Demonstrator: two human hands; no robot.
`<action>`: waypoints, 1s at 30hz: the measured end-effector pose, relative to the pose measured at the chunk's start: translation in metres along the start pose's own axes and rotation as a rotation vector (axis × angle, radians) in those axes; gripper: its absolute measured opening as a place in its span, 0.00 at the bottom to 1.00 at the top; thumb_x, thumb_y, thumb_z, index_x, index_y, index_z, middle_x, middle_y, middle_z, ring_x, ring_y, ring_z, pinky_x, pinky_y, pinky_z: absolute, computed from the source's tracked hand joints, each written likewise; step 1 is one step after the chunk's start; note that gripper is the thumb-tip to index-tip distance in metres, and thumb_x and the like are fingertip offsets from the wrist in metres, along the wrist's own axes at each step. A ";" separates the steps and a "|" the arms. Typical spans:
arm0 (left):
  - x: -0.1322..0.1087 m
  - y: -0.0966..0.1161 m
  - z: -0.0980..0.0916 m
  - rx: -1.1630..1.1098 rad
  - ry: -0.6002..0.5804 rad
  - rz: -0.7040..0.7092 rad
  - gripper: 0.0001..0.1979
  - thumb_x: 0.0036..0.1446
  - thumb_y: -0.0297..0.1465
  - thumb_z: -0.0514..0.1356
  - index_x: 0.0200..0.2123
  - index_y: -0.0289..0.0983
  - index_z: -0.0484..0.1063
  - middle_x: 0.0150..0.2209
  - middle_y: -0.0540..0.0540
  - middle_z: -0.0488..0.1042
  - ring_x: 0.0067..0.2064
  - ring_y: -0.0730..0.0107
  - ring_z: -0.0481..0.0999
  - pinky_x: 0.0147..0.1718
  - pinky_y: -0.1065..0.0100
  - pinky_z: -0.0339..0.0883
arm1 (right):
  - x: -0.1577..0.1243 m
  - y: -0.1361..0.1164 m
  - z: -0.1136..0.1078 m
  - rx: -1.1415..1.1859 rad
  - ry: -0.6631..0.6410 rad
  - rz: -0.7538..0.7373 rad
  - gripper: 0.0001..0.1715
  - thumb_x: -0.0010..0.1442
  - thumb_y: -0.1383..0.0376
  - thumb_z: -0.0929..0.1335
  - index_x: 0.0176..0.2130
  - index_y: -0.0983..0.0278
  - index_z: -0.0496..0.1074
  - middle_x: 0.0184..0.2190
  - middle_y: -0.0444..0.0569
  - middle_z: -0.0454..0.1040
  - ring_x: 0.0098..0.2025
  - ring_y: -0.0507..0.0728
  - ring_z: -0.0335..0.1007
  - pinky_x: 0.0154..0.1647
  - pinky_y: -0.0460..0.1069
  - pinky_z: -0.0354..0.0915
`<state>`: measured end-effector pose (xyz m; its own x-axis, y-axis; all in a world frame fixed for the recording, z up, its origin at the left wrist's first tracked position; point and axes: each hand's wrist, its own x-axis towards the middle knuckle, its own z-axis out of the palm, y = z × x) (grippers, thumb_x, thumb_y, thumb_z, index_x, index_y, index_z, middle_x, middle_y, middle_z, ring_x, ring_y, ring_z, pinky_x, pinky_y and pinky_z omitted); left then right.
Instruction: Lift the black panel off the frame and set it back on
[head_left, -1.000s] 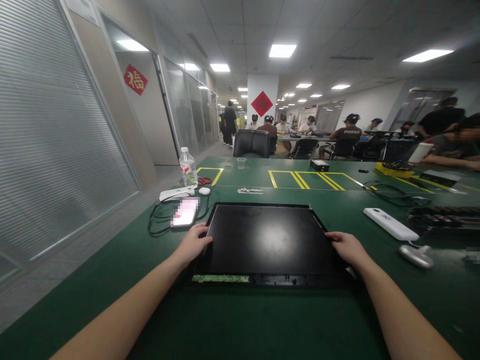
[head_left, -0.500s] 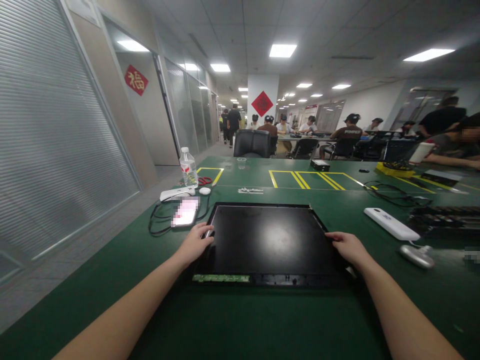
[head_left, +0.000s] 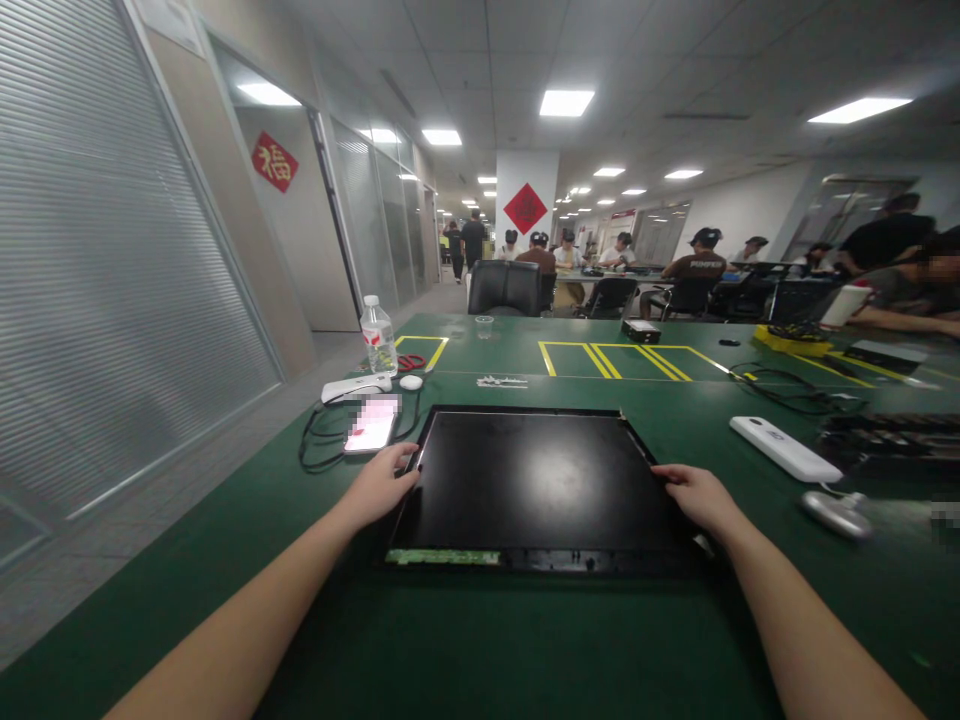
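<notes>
A black display panel [head_left: 517, 490] lies face up on the green table in front of me. A thin green circuit board [head_left: 442, 557] runs along the left part of its near edge. My left hand [head_left: 381, 485] is at the panel's left side, thumb and fingers closed about the frame. On the opposite side my right hand [head_left: 697, 495] grips the right edge, its thumb on top and the other fingers partly hidden below. The phone [head_left: 373, 424] lies just beyond my left hand.
To the left stand a water bottle [head_left: 378, 338], red-handled scissors [head_left: 412, 363] and a white device [head_left: 355, 387] with a black cable. At right are a white power bank [head_left: 784, 449] and a silver device [head_left: 836, 513]. Beyond the panel lie small white pieces [head_left: 502, 382]. Several people sit farther back.
My left hand has shifted slightly left, so its thumb lies at the frame's edge instead of over the screen. My right hand and the panel look unmoved.
</notes>
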<state>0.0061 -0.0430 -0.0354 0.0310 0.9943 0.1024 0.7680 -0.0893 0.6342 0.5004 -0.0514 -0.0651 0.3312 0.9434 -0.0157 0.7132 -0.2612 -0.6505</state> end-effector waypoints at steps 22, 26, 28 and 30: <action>0.002 -0.002 -0.005 0.336 -0.046 0.032 0.11 0.55 0.36 0.57 0.23 0.40 0.71 0.35 0.40 0.75 0.42 0.54 0.75 0.45 0.61 0.65 | -0.004 0.003 0.005 -0.160 0.081 -0.042 0.22 0.51 0.69 0.65 0.44 0.61 0.80 0.41 0.50 0.80 0.43 0.58 0.75 0.42 0.48 0.66; 0.002 0.001 -0.005 0.333 -0.059 0.055 0.13 0.56 0.34 0.55 0.21 0.40 0.67 0.33 0.39 0.74 0.40 0.53 0.75 0.42 0.61 0.64 | -0.004 0.003 0.005 -0.168 0.076 -0.037 0.23 0.51 0.69 0.65 0.45 0.62 0.80 0.42 0.51 0.80 0.44 0.58 0.75 0.43 0.48 0.66; 0.002 0.003 -0.005 0.317 -0.052 0.057 0.13 0.56 0.33 0.55 0.20 0.41 0.65 0.31 0.40 0.73 0.38 0.54 0.75 0.38 0.62 0.63 | -0.003 0.003 0.005 -0.174 0.072 -0.033 0.23 0.51 0.69 0.65 0.45 0.62 0.80 0.42 0.51 0.80 0.44 0.58 0.75 0.43 0.48 0.66; 0.002 0.003 -0.006 0.298 -0.045 0.049 0.13 0.56 0.33 0.55 0.20 0.42 0.62 0.28 0.43 0.72 0.34 0.56 0.74 0.34 0.63 0.61 | -0.003 0.003 0.005 -0.179 0.073 -0.031 0.22 0.51 0.69 0.66 0.45 0.61 0.80 0.42 0.50 0.80 0.44 0.58 0.75 0.42 0.48 0.65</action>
<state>0.0051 -0.0421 -0.0286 0.0961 0.9914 0.0890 0.9186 -0.1228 0.3757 0.4989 -0.0538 -0.0707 0.3467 0.9359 0.0619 0.8199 -0.2703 -0.5047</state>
